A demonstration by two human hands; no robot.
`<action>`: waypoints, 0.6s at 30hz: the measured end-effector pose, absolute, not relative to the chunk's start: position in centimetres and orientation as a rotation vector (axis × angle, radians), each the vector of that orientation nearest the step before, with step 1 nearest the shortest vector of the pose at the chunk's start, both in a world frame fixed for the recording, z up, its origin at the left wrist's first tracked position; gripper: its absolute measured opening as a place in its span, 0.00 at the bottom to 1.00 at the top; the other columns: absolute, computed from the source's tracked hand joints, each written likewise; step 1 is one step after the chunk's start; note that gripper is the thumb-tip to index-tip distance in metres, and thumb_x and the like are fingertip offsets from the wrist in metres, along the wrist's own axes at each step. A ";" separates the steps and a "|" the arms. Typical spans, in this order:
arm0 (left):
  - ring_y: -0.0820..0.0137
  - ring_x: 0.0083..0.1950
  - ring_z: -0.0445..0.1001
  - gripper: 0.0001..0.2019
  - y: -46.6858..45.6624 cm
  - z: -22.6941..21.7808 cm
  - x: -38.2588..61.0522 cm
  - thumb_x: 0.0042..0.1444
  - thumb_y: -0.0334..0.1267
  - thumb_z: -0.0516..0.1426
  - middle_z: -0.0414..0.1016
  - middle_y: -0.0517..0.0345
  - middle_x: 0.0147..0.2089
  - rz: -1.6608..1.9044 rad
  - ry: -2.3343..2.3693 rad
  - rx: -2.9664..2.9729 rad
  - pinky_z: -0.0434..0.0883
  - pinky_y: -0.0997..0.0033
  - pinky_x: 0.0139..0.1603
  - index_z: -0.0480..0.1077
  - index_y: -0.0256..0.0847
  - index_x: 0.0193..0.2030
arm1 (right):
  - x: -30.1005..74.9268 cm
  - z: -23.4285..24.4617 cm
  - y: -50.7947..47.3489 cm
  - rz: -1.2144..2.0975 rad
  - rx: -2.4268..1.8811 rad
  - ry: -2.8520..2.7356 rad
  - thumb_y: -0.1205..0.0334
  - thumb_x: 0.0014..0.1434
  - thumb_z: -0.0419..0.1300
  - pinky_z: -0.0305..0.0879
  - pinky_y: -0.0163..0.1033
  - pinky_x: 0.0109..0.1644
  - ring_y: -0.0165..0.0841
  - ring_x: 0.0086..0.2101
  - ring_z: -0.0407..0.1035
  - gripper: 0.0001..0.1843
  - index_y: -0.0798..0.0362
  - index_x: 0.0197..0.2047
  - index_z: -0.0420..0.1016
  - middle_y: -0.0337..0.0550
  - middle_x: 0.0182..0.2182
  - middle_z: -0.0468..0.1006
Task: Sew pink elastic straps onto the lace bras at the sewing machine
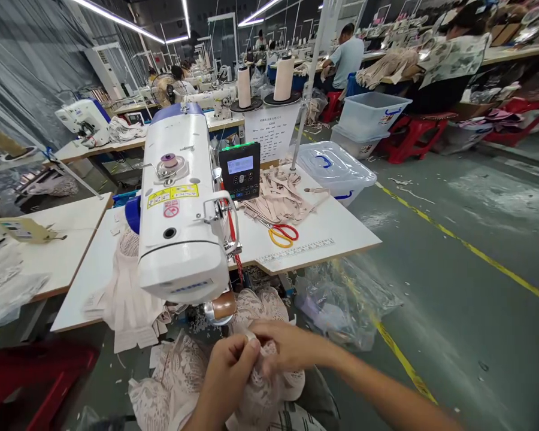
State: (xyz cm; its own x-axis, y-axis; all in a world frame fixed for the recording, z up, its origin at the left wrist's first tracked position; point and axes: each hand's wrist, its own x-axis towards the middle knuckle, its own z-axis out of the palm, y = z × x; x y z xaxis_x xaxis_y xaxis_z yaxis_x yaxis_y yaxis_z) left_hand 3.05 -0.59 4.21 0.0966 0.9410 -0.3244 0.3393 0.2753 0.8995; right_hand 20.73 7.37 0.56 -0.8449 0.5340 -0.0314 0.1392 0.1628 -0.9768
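My left hand pinches the edge of a beige lace bra between thumb and fingers, low in front of me. Close against it, my right hand is closed on the same lace bra; its fingertips are partly blurred. More beige lace bras hang to the left of my hands and just behind them. Directly above my hands stands the head of a white sewing machine. A pile of beige fabric pieces drapes over the table edge at its left.
On the white table lie red-and-yellow scissors, a ruler and beige straps. A control panel stands beside the machine. Right are a lidded plastic box and a clear bag. A red stool is at left.
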 end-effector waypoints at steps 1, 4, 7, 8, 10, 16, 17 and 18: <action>0.73 0.27 0.57 0.26 -0.6 4.3 3.4 0.61 0.58 0.52 0.58 0.62 0.22 0.698 1.431 1.264 0.56 0.73 0.29 0.61 0.39 0.21 | 20.5 0.1 5.4 1.759 -0.643 -2.042 0.30 0.48 0.64 0.68 0.45 0.48 0.39 0.40 0.70 0.38 0.54 0.49 0.76 0.46 0.41 0.76; 0.71 0.29 0.62 0.26 -0.8 4.6 4.1 0.63 0.56 0.50 0.65 0.59 0.24 0.765 1.429 1.198 0.61 0.73 0.31 0.64 0.39 0.22 | 19.5 -0.2 2.9 1.719 -0.693 -1.786 0.30 0.56 0.57 0.65 0.47 0.55 0.40 0.47 0.69 0.39 0.53 0.57 0.73 0.48 0.46 0.75; 0.69 0.32 0.65 0.27 -1.5 4.3 3.3 0.66 0.57 0.45 0.67 0.58 0.26 0.820 1.467 1.097 0.64 0.72 0.33 0.66 0.39 0.24 | 19.1 0.0 2.7 1.472 -0.821 -1.855 0.38 0.64 0.54 0.66 0.46 0.52 0.39 0.46 0.69 0.26 0.48 0.51 0.80 0.48 0.44 0.75; 0.69 0.31 0.65 0.28 -1.8 4.0 2.9 0.66 0.57 0.44 0.67 0.58 0.26 0.803 1.448 1.092 0.64 0.72 0.33 0.67 0.39 0.25 | 19.1 0.0 2.7 1.374 -0.871 -1.890 0.42 0.66 0.54 0.67 0.45 0.50 0.39 0.45 0.70 0.23 0.47 0.49 0.81 0.48 0.42 0.75; 0.71 0.30 0.64 0.26 -2.7 3.1 1.8 0.66 0.56 0.46 0.66 0.59 0.25 0.736 1.378 1.158 0.64 0.73 0.32 0.68 0.38 0.26 | 19.3 0.2 2.9 1.258 -0.936 -1.894 0.48 0.66 0.56 0.67 0.43 0.46 0.38 0.42 0.71 0.17 0.47 0.45 0.83 0.47 0.39 0.76; 0.74 0.26 0.61 0.13 -4.0 2.1 0.6 0.64 0.45 0.54 0.63 0.64 0.24 0.857 1.543 1.540 0.58 0.75 0.27 0.72 0.38 0.37 | 17.9 1.2 6.1 1.610 -1.018 -1.555 0.50 0.60 0.63 0.64 0.35 0.31 0.30 0.29 0.68 0.17 0.50 0.48 0.78 0.40 0.32 0.76; 0.75 0.24 0.59 0.11 -3.8 2.4 0.5 0.65 0.42 0.54 0.63 0.65 0.24 0.923 1.559 1.549 0.57 0.76 0.26 0.72 0.38 0.45 | 17.3 1.1 6.9 1.614 -1.027 -1.510 0.50 0.60 0.62 0.62 0.34 0.29 0.28 0.27 0.66 0.17 0.51 0.48 0.77 0.38 0.30 0.74; 0.76 0.22 0.57 0.13 -3.4 2.7 0.4 0.66 0.40 0.53 0.62 0.67 0.23 0.977 1.562 1.571 0.56 0.77 0.25 0.70 0.38 0.53 | 16.8 1.0 7.8 1.586 -1.035 -1.484 0.50 0.61 0.62 0.61 0.34 0.28 0.27 0.25 0.64 0.17 0.52 0.47 0.76 0.36 0.27 0.72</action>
State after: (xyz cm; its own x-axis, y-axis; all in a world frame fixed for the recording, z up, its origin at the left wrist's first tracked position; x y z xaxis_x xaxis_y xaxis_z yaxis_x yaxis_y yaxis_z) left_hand 0.41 -3.37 2.67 -0.0141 0.9994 0.0331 0.4671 -0.0227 0.8839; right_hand 16.75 7.84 1.00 -0.4194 0.9043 -0.0798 0.0195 -0.0789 -0.9967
